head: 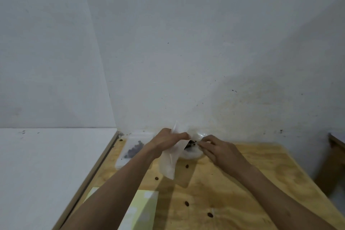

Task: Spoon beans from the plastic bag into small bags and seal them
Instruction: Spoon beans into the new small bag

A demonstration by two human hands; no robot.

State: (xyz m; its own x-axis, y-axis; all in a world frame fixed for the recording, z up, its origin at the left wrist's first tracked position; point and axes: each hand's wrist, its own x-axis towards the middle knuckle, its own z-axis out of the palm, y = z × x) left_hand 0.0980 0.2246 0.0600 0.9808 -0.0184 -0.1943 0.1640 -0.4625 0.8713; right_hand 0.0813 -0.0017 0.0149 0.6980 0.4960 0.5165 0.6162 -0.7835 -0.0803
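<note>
A person's two bare forearms reach forward from the bottom edge over a pale wooden table [233, 183], converging toward its far side by a white wall [205, 43]. Nearest the camera, a yellow-green sheet [143, 209] lies flat under the left forearm, and a few loose beans [186, 203] sit scattered on the bare wood between the arms. Farther on, the left hand [166, 141] is raised above the tabletop, wrist bent, its thumb and fingers pinched on the upper part of a small clear bag [169, 162] — the bag hangs down from the grip, its lower end near the table. The right hand [217, 148] lies lower and palm-down just across from it, fingers curled and pinched together at a thin pale object that is too blurred to identify; whether it is a spoon cannot be told. Between the two hands sits the large plastic bag [192, 153], crumpled and open, dark beans visible inside. To the left, near the table's far corner, a filled small bag [130, 150] lies flat with a dark cluster of beans in it — well apart from either hand.
</note>
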